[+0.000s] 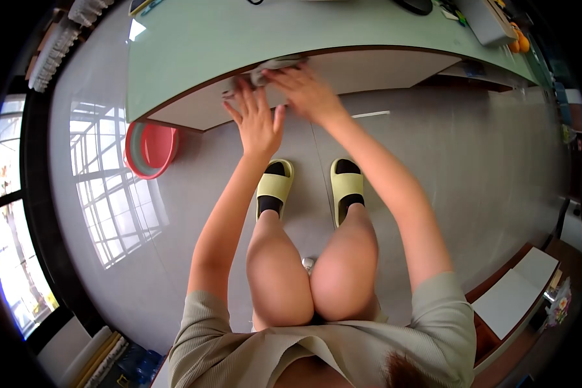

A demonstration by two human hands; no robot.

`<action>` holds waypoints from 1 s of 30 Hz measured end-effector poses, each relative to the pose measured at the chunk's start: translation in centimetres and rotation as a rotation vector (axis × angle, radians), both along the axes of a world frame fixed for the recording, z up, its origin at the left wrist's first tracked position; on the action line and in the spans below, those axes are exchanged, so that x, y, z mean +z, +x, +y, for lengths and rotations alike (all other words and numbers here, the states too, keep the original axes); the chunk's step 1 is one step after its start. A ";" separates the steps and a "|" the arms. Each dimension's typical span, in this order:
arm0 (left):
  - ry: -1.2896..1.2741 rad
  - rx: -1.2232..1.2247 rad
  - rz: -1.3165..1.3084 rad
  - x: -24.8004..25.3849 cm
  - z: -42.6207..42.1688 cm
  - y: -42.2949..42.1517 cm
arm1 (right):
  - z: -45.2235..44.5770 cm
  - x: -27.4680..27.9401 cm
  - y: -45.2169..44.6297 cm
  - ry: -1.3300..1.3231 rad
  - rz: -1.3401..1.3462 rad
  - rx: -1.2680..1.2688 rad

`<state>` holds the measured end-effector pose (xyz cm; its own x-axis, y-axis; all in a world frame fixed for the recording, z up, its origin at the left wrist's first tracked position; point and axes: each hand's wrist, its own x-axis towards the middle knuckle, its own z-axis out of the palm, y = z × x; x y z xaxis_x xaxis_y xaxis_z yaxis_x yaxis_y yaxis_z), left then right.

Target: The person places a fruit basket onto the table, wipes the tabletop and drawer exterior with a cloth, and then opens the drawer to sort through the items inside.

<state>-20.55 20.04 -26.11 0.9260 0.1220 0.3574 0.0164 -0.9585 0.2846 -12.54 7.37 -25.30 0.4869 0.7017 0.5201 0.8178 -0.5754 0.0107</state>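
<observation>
A crumpled grey cloth (260,72) lies against the front edge of the green-topped table (239,40), over its pale front panel (362,70). My left hand (257,121) has its fingers spread, and their tips touch the lower side of the cloth. Over the cloth's right part is my right hand (305,94), slightly blurred by motion, with its fingers stretched out and laid on the cloth. Neither hand wraps round it. Part of the cloth is hidden behind the fingers.
A red basin (156,147) stands on the grey floor by the table's left end. At the table's back right are a grey box (487,22) and orange items. A brown bench with white sheets (514,294) is at the lower right. Windows line the left side.
</observation>
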 end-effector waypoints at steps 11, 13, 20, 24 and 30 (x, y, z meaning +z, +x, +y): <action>0.271 -0.225 -0.105 0.5 -6.6 4.8 | -8.2 -1.9 1.8 0.166 0.123 -0.161; 0.282 -0.136 0.008 -0.5 -4.6 3.7 | -5.9 -1.1 1.1 0.139 0.123 -0.062; 0.365 -0.098 0.045 -1.5 -4.3 3.9 | -6.7 -1.2 1.9 0.211 -0.054 -0.099; 0.335 -0.241 0.037 -0.8 -10.1 6.8 | -11.3 -1.2 2.7 0.228 0.004 -0.302; 0.415 -0.391 -0.200 0.0 -14.3 9.5 | -14.1 -1.3 3.5 0.429 0.013 -0.412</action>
